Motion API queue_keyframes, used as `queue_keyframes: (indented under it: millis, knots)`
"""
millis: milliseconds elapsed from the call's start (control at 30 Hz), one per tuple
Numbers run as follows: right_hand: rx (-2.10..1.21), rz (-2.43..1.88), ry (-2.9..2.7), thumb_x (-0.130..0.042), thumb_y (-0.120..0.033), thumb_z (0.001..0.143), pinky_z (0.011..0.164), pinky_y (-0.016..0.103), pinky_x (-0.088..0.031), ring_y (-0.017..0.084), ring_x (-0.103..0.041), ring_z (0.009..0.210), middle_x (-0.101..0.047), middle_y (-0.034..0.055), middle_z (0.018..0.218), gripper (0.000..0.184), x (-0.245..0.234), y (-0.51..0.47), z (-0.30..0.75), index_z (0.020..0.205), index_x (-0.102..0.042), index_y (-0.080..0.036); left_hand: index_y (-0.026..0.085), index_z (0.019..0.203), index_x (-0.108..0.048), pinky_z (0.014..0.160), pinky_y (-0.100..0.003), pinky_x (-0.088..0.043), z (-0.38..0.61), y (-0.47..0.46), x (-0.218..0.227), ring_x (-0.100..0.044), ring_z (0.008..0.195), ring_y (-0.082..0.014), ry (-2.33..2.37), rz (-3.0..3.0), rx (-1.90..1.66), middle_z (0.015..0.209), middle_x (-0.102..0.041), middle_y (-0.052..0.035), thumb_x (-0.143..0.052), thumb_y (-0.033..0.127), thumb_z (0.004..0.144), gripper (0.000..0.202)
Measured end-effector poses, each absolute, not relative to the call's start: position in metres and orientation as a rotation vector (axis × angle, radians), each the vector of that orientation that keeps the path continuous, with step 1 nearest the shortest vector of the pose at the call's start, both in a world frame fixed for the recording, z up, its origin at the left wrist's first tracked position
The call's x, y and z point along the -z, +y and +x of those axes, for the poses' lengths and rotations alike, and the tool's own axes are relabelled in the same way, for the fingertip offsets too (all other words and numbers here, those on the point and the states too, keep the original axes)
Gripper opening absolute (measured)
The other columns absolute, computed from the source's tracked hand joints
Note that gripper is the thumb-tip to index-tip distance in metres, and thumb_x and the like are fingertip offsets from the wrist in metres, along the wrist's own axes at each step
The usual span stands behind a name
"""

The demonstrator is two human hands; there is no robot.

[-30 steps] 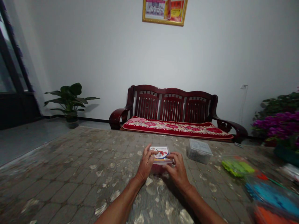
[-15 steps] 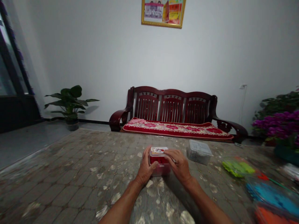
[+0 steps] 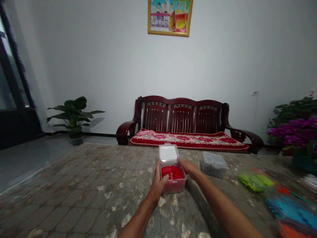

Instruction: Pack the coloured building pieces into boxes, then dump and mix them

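A small clear plastic box (image 3: pixel 173 188) full of red plastic pieces (image 3: pixel 176 172) sits on the patterned tablecloth in front of me. Its hinged lid (image 3: pixel 168 153) stands raised at the back, with a white panel on it. My left hand (image 3: pixel 158 181) grips the left wall, thumb over the front rim beside the red pieces. At the rear right corner, where lid meets box, the closed fingers of my right hand (image 3: pixel 187 166) hold on; their tips are partly hidden.
To the right stand a clear lidded box (image 3: pixel 214 165) with grey contents and containers of green pieces (image 3: pixel 256 181), blue pieces (image 3: pixel 292 208) and orange pieces (image 3: pixel 294 231). Purple flowers (image 3: pixel 297 132) stand far right. Beyond the table (image 3: pixel 74 188) is a wooden bench (image 3: pixel 185 114).
The box's lid has swung from closed to upright at the back, uncovering the red pieces. My right hand has moved from the lid's front to the rear right corner.
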State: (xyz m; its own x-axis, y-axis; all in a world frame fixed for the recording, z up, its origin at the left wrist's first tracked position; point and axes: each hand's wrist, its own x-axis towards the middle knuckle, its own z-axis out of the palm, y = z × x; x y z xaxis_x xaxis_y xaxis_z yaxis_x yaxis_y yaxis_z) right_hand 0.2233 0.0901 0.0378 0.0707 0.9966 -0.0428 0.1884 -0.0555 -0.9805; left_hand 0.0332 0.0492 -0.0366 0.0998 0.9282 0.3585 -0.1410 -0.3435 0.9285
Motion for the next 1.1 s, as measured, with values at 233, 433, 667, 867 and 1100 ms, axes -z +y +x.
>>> queue_keyframes:
  millis: [233,433,667,867,1100]
  knots:
    - [-1.100,-1.191,-1.165,-0.068,-0.053,0.069,0.063,0.032,-0.048,0.021,-0.062,0.064,-0.068,0.0025,0.061,0.034,-0.045,0.097,0.214,0.066,-0.067,-0.020,0.020,0.162,-0.014,0.128,-0.049,-0.019,0.041,0.049,0.034,-0.025,0.156,-0.0318,0.819,1.420,-1.491,0.169,-0.025,-0.0160,-0.071,0.041,0.078,0.104]
    - [-0.918,-1.001,-1.036,-0.063,-0.055,0.071,0.065,0.028,-0.044,0.018,-0.056,0.069,-0.065,-0.0013,0.067,0.032,-0.040,0.079,0.205,0.072,-0.064,-0.023,0.021,0.160,-0.013,0.125,-0.049,-0.027,0.039,0.048,0.016,-0.030,0.153,-0.0342,0.782,1.275,-1.474,0.166,-0.029,-0.0181,-0.083,0.041,0.067,0.118]
    - [-0.873,-0.943,-0.927,-0.067,-0.054,0.068,0.063,0.028,-0.043,0.016,-0.050,0.062,-0.057,-0.0046,0.063,0.032,-0.024,0.056,0.193,0.070,-0.058,-0.023,0.022,0.156,-0.020,0.108,-0.050,-0.049,0.026,0.043,0.012,-0.063,0.125,-0.0340,0.718,1.251,-1.235,0.143,-0.058,-0.0172,-0.090,0.043,0.059,0.122]
    - [-0.820,-0.980,-0.828,-0.066,-0.066,0.071,0.071,0.031,-0.045,0.019,-0.056,0.072,-0.063,-0.0019,0.069,0.044,-0.018,0.062,0.187,0.073,-0.060,-0.023,0.020,0.152,-0.034,0.118,-0.053,-0.036,0.024,0.049,0.015,-0.051,0.135,-0.0350,1.055,1.672,-1.425,0.142,-0.052,-0.0150,-0.084,0.035,0.063,0.103]
    - [-0.961,-0.948,-0.610,-0.056,-0.070,0.077,0.071,0.035,-0.054,0.024,-0.067,0.078,-0.073,0.0030,0.078,0.046,0.001,0.060,0.164,0.083,-0.062,-0.025,0.028,0.155,-0.033,0.116,-0.058,-0.037,0.013,0.051,0.021,-0.043,0.141,-0.0372,1.325,2.268,-1.488,0.147,-0.040,-0.0136,-0.083,0.035,0.074,0.097]
